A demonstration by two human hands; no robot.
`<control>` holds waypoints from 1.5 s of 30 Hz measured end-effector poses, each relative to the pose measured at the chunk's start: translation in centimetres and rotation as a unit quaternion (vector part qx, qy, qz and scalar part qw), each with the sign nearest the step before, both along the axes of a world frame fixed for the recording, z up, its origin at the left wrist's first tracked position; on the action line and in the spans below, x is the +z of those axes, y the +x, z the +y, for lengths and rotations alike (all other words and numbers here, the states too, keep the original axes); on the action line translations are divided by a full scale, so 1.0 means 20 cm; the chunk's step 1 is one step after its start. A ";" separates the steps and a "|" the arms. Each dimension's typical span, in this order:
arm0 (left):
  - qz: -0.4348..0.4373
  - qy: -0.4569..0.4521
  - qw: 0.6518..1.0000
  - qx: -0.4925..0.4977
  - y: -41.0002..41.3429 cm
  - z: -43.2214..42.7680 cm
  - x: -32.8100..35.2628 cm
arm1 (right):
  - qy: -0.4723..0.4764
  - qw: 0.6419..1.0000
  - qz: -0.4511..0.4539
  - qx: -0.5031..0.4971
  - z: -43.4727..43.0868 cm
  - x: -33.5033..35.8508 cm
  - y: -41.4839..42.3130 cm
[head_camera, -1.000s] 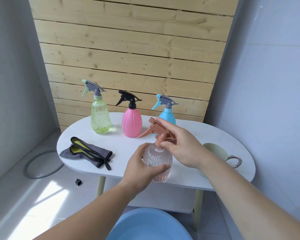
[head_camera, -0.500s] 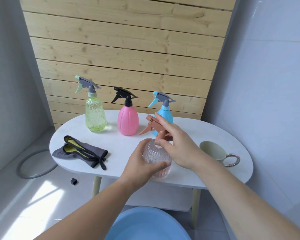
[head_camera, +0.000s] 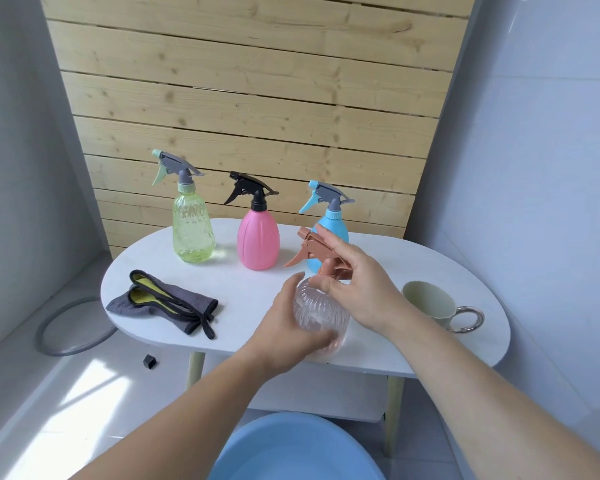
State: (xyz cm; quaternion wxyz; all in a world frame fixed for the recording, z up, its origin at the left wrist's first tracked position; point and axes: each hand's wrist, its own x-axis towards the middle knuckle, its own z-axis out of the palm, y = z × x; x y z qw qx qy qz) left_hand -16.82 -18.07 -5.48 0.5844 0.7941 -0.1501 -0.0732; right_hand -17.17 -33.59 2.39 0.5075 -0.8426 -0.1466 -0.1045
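The left hand (head_camera: 288,332) wraps its curled fingers and thumb round the belly of the clear ribbed spray bottle (head_camera: 317,311), which stands at the near edge of the white bench (head_camera: 395,351), directly between the two hands. The right hand (head_camera: 361,289) comes over from the right and pinches the collar under the terracotta trigger head (head_camera: 307,249) with thumb and curled fingers, the index finger lying along the top of the head. Compared with a second ago, the right hand has slid down. Its fingers covered the top of the trigger head then; now the grip sits lower at the neck, and the wrist looks turned a little further. The nozzle points left as before and the head still sits on the bottle, with no gap showing at the neck. I judge this a re-grip in the middle of unscrewing the head, loosened at most, not off. The left hand's hold has barely changed, and the bottle keeps its spot on the bench. Just behind the right hand stands a blue spray bottle (head_camera: 333,226), beyond the left hand a pink spray bottle (head_camera: 258,240), and further left a green spray bottle (head_camera: 192,233). A pale cup (head_camera: 426,301) sits right of the right hand, a grey pouch (head_camera: 167,303) lies left of the left hand, and a blue basin (head_camera: 291,448) sits below both forearms.
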 end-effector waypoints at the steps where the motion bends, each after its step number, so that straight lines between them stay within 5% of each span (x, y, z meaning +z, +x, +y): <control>1: 0.002 0.003 1.000 -0.017 0.01 0.01 0.00 | -0.005 1.000 0.000 0.007 0.00 0.00 0.00; 21: -0.015 -0.013 1.000 0.006 0.01 0.04 -0.05 | -0.031 0.998 -0.046 -0.006 -0.01 -0.01 -0.01; 26: -0.019 -0.014 1.000 0.011 0.01 0.04 -0.05 | -0.015 0.999 0.013 0.025 -0.04 0.01 0.00; 45: -0.025 -0.014 0.999 0.038 -0.02 0.01 -0.04 | 0.013 1.000 0.006 -0.010 -0.04 -0.04 0.00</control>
